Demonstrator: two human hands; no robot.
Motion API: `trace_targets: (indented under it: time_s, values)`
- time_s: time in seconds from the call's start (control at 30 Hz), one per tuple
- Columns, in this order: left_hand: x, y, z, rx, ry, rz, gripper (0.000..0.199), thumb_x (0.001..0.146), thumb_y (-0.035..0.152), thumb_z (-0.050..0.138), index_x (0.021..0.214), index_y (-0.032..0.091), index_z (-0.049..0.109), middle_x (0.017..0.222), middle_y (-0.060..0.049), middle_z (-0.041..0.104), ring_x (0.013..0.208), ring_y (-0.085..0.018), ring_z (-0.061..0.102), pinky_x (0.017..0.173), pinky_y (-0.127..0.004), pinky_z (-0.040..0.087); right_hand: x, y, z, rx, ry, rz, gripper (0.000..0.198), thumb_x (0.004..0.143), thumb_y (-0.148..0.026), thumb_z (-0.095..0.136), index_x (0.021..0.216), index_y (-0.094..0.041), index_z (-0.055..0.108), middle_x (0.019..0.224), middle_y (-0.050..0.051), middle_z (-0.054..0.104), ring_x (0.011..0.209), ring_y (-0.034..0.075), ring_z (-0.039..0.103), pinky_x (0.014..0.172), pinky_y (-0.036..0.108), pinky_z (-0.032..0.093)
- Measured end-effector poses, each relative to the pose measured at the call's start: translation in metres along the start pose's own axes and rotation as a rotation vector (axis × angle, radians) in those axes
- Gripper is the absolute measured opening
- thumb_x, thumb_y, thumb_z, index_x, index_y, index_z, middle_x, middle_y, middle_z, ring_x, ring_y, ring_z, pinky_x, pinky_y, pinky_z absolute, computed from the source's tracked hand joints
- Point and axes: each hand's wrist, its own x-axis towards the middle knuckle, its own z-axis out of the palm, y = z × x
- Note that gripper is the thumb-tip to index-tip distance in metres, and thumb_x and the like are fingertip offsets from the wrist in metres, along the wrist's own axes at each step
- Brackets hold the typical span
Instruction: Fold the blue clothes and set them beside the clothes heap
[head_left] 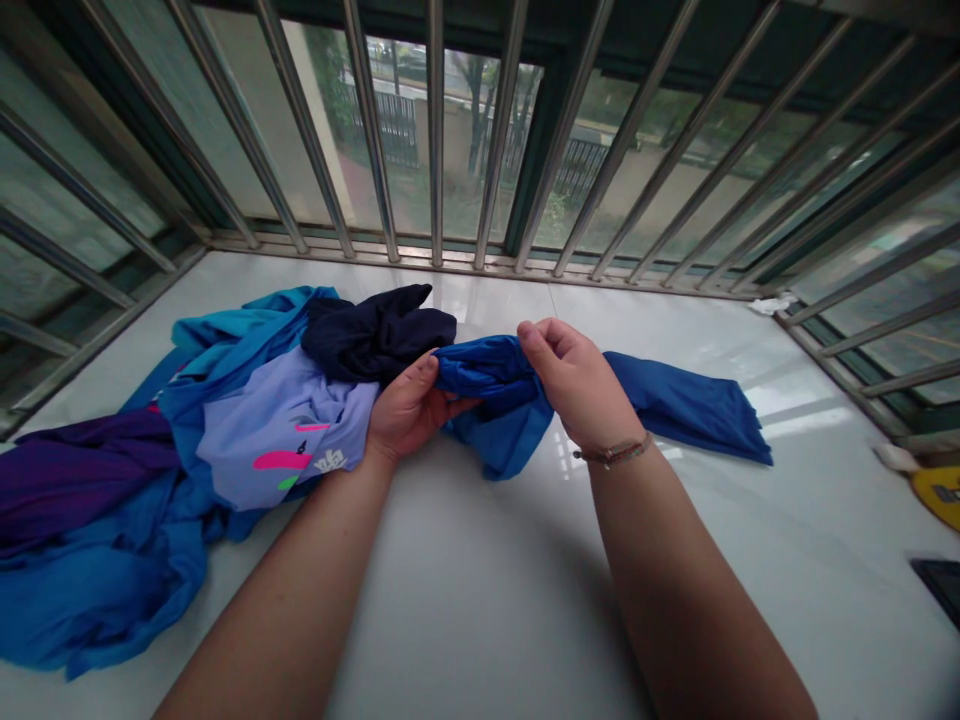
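Both my hands hold a blue garment above the pale floor, its cloth bunched around what looks like an opening. My left hand pinches the left edge, thumb on top. My right hand, with a braided bracelet at the wrist, grips the right edge between thumb and fingers. Beyond the right hand lies a flat strip of darker blue cloth; whether it joins the held garment is hidden. Close by my left hand are a dark navy garment and a lavender garment with a pink and green print.
The heap at left also has a teal-blue garment, a purple garment and a large blue garment. Metal railing bars and window glass close off the far side. A yellow object and a dark flat object lie at right.
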Motion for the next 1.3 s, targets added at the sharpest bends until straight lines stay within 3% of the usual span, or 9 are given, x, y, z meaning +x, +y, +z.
trace_targets:
  time_s: [0.2, 0.27, 0.33, 0.5, 0.63, 0.77, 0.87, 1.07, 1.3]
  values:
    - [0.002, -0.003, -0.011, -0.010, 0.094, 0.079, 0.039, 0.081, 0.045, 0.093, 0.109, 0.024, 0.075, 0.104, -0.002, 0.083, 0.104, -0.025, 0.080, 0.095, -0.041, 0.064, -0.005, 0.003, -0.003, -0.497, -0.329, 0.003, 0.032, 0.084, -0.042, 0.085, 0.108, -0.026, 0.073, 0.092, 0.002, 0.076, 0.079, 0.022, 0.065, 0.068, 0.029, 0.043]
    - [0.000, -0.004, -0.015, -0.006, 0.097, 0.088, 0.038, 0.077, 0.040, 0.097, 0.106, 0.026, 0.075, 0.101, 0.000, 0.083, 0.105, -0.025, 0.080, 0.094, -0.040, 0.064, -0.004, 0.009, -0.002, -0.636, -0.346, 0.016, 0.009, 0.087, -0.027, 0.076, 0.095, -0.025, 0.075, 0.087, 0.004, 0.076, 0.077, 0.022, 0.064, 0.068, 0.030, 0.041]
    - [-0.001, -0.003, -0.017, 0.007, 0.084, 0.085, 0.040, 0.075, 0.040, 0.098, 0.106, 0.026, 0.075, 0.105, -0.002, 0.083, 0.107, -0.027, 0.079, 0.095, -0.042, 0.063, -0.001, 0.012, -0.001, -0.694, -0.264, 0.017, 0.011, 0.090, -0.024, 0.066, 0.083, -0.024, 0.073, 0.083, 0.007, 0.074, 0.077, 0.023, 0.063, 0.069, 0.032, 0.042]
    - [0.002, -0.001, -0.008, 0.105, 0.022, 0.104, 0.057, 0.068, 0.046, 0.102, 0.114, 0.025, 0.075, 0.117, -0.005, 0.081, 0.107, -0.026, 0.077, 0.089, -0.037, 0.062, 0.003, 0.003, -0.004, -0.325, -0.058, -0.006, 0.026, 0.099, -0.032, 0.051, 0.090, -0.022, 0.074, 0.095, 0.008, 0.076, 0.097, 0.027, 0.067, 0.087, 0.037, 0.053]
    - [0.001, -0.005, -0.003, 0.298, -0.134, -0.055, 0.085, 0.052, 0.024, 0.106, 0.131, 0.025, 0.073, 0.122, -0.009, 0.081, 0.114, -0.033, 0.076, 0.091, -0.037, 0.061, -0.002, -0.012, 0.003, 0.196, -0.064, 0.084, 0.050, 0.108, -0.053, 0.037, 0.117, -0.022, 0.076, 0.098, 0.009, 0.078, 0.108, 0.032, 0.071, 0.092, 0.045, 0.058]
    - [-0.006, -0.010, -0.002, 0.434, -0.227, -0.257, 0.061, 0.063, 0.027, 0.102, 0.119, 0.019, 0.081, 0.116, -0.013, 0.083, 0.106, -0.034, 0.078, 0.094, -0.044, 0.062, -0.003, -0.018, 0.009, 0.256, 0.012, 0.013, 0.058, 0.107, -0.062, 0.046, 0.148, -0.024, 0.064, 0.114, 0.010, 0.078, 0.115, 0.032, 0.072, 0.093, 0.049, 0.061]
    - [-0.008, -0.010, 0.000, 0.400, -0.174, -0.281, 0.043, 0.070, 0.036, 0.100, 0.104, 0.016, 0.084, 0.106, -0.014, 0.084, 0.096, -0.033, 0.080, 0.088, -0.045, 0.064, -0.001, -0.013, 0.005, 0.110, 0.073, -0.044, 0.066, 0.105, -0.059, 0.056, 0.164, -0.032, 0.047, 0.139, 0.009, 0.071, 0.124, 0.030, 0.069, 0.102, 0.046, 0.060]
    - [-0.003, -0.003, -0.001, 0.297, 0.076, -0.080, 0.047, 0.065, 0.038, 0.101, 0.103, 0.017, 0.083, 0.097, -0.009, 0.084, 0.085, -0.029, 0.080, 0.078, -0.037, 0.064, -0.010, 0.000, 0.006, -0.183, -0.490, -0.231, 0.104, 0.078, -0.049, 0.094, 0.167, -0.035, 0.044, 0.162, 0.008, 0.055, 0.145, 0.031, 0.057, 0.120, 0.044, 0.048]
    - [0.001, 0.002, 0.000, 0.180, 0.056, -0.023, 0.042, 0.078, 0.041, 0.090, 0.111, 0.018, 0.080, 0.095, -0.006, 0.081, 0.081, -0.020, 0.075, 0.068, -0.026, 0.059, 0.002, 0.021, 0.009, -0.186, -0.256, -0.113, 0.038, 0.090, -0.037, 0.079, 0.126, -0.026, 0.073, 0.116, 0.003, 0.079, 0.109, 0.026, 0.073, 0.099, 0.038, 0.055]
